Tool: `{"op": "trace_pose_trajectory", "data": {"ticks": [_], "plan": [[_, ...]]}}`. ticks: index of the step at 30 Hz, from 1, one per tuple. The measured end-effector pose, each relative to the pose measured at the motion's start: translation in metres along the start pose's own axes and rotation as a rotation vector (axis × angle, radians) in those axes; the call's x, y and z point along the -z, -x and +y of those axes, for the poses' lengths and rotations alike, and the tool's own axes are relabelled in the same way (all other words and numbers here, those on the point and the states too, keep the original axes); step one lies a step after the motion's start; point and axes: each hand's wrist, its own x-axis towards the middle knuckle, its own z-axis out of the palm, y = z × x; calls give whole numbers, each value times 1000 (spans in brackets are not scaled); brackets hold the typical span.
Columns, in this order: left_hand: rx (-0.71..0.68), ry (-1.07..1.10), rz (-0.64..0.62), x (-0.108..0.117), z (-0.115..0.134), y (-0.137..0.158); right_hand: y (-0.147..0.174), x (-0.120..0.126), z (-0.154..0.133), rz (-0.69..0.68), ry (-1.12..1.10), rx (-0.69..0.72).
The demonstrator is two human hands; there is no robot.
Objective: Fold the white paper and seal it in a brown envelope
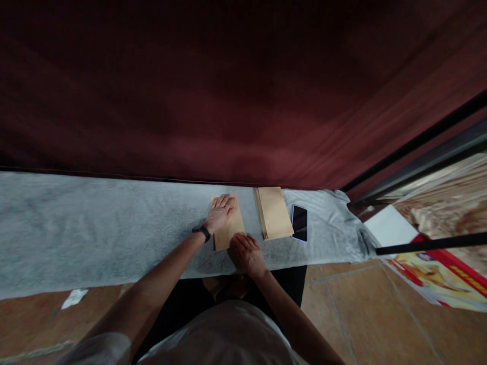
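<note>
A brown paper envelope (227, 234) lies flat on the grey cloth in front of me. My left hand (221, 212) rests on its upper part, palm down with the fingers stretched out; a dark band is on that wrist. At the envelope's lower right corner is my right hand (248, 252), its fingers extended and lying over the edge. Just to the right sits a small stack of similar brown envelopes (274, 213), touched by neither hand. Beneath the hands, part of the flat envelope is hidden.
A phone (300, 223) lies right of the stack on the grey cloth (114, 228). Behind rises a dark red fabric wall (228, 101). Black metal bars (429, 244), a white sheet (391, 226) and a colourful printed box (437, 276) are at right. A white scrap (74, 298) lies on the tiled floor.
</note>
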Motion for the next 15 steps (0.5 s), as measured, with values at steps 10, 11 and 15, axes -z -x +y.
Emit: {"op": "trace_pose_trajectory", "data": {"ticks": [10,11,15], "plan": [[-58,10,5,4,-2,5,-30,9,12,-48,70,332],[-56,3,10,4,-2,2,-30,8,11,-48,66,340],[-49,-28,22,3,4,-5,-18,5,6,-45,-2,257]]}}
